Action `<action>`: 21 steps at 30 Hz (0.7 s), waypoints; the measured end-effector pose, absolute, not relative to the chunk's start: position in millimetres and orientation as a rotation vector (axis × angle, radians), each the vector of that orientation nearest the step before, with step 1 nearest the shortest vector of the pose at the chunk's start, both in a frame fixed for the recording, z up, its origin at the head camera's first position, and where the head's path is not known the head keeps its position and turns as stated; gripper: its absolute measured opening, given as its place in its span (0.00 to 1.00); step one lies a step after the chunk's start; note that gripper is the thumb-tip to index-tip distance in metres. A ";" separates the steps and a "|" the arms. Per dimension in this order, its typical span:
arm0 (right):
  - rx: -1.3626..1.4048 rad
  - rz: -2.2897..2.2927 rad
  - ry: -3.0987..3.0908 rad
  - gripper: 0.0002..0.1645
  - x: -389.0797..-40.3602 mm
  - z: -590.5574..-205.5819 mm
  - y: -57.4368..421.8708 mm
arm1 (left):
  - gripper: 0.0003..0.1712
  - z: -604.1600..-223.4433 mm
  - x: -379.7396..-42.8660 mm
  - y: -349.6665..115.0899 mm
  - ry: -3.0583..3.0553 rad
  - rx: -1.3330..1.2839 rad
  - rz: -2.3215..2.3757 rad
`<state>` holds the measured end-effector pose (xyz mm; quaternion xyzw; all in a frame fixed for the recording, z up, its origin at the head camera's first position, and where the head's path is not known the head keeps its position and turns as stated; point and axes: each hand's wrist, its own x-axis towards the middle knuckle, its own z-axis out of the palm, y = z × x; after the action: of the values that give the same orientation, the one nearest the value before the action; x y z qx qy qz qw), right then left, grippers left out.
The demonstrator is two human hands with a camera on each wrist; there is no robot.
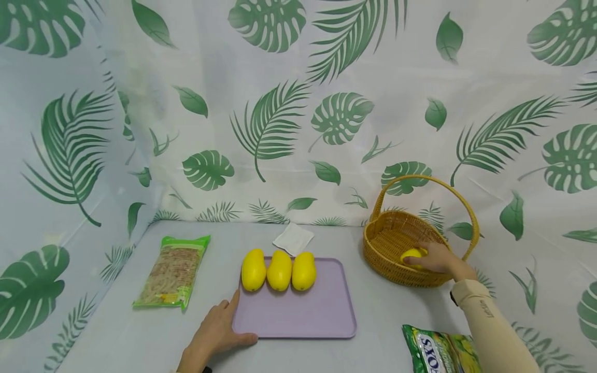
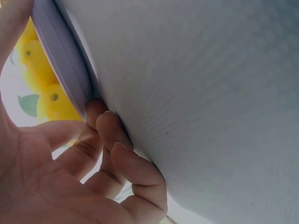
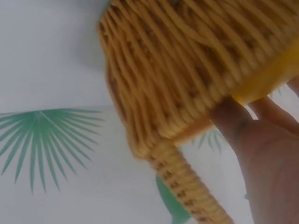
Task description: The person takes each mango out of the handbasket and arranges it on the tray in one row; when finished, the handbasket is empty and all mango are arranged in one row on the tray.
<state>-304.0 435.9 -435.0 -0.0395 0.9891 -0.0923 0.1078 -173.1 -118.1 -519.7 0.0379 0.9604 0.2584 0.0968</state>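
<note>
My right hand (image 1: 435, 257) reaches into a wicker basket (image 1: 387, 259) and grips a yellow mango (image 1: 410, 255), its fingers curled over the fruit. In the right wrist view, the woven basket wall (image 3: 187, 70) hides much of that mango (image 3: 268, 77). At the front left corner of a purple tray (image 1: 303, 318), my left hand (image 1: 216, 327) holds the rim, thumb along the front edge. Its fingers (image 2: 140, 172) bend against the tray's side (image 2: 60, 56) and the table in the left wrist view. Three yellow mangoes (image 1: 279, 270) lie side by side along the tray's back left.
A green-edged clear food packet (image 1: 172, 272) lies left of the tray. Behind the tray is a white folded tissue (image 1: 294, 239). Another green packet (image 1: 436, 352) lies at the front right, partly under my right forearm. The basket's tall handle (image 1: 431, 178) arches above it.
</note>
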 end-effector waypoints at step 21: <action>-0.436 -0.424 3.017 0.50 -287.8 -394.9 359.9 | 0.73 -522.4 -171.4 -119.0 2.843 0.114 0.777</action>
<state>-287.8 359.9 -394.9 -0.1416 0.9798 -0.1378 0.0322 -171.4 -119.0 -522.4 0.0385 0.9595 0.2622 0.0959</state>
